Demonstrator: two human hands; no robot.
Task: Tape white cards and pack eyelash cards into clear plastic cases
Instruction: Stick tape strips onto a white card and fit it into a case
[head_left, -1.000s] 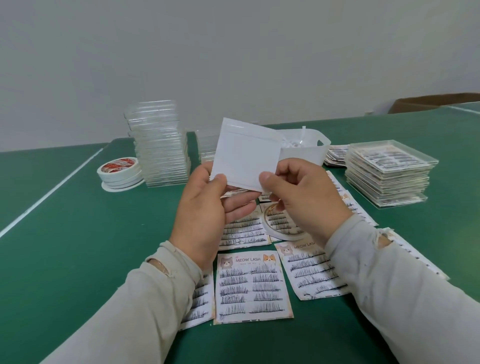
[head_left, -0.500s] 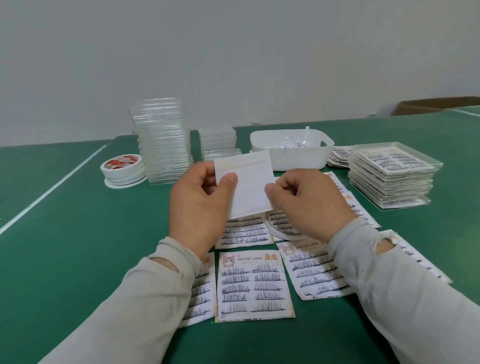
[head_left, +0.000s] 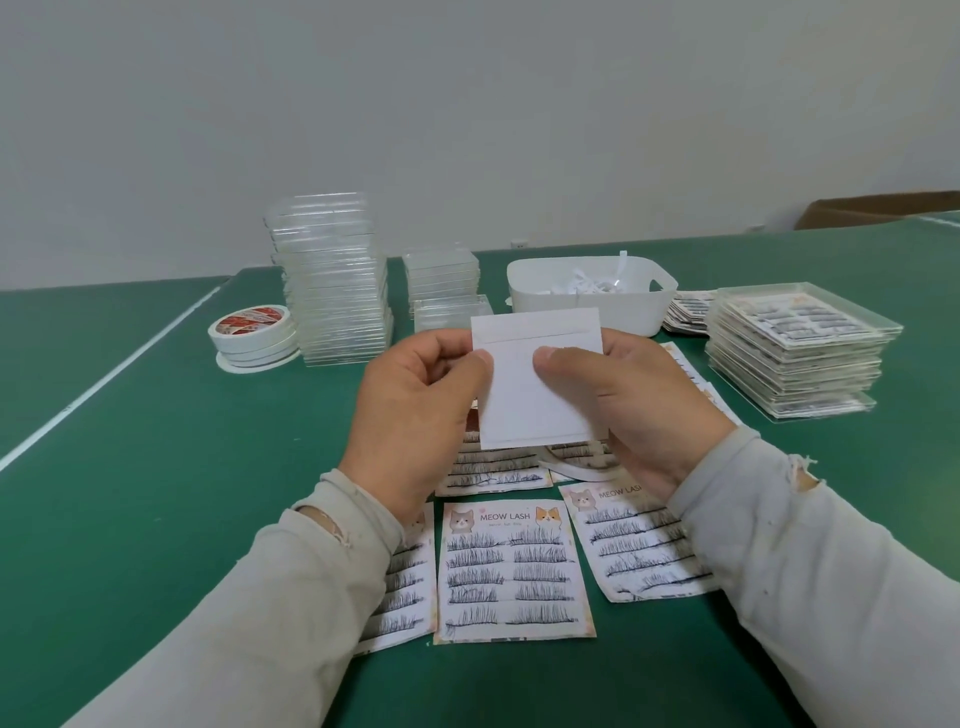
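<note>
The left hand (head_left: 415, 410) and right hand (head_left: 618, 405) each pinch one side of the white card (head_left: 537, 384), holding it upright above the counter (head_left: 156, 493), probably for tape inspection.

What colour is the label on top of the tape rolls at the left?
Red and white print on the top of the tape rolls, which are white at the sides; seen in the head view.

Setting: small hand-packing workroom, bare white wall (head_left: 467, 104).
Surface: green table (head_left: 130, 493) with white line.
Evidence: stacked clear cases (head_left: 332, 280), tape rolls (head_left: 252, 332), packed cases (head_left: 795, 353), eyelash cards (head_left: 511, 571), cardboard box (head_left: 878, 210) at far right corner.
</note>
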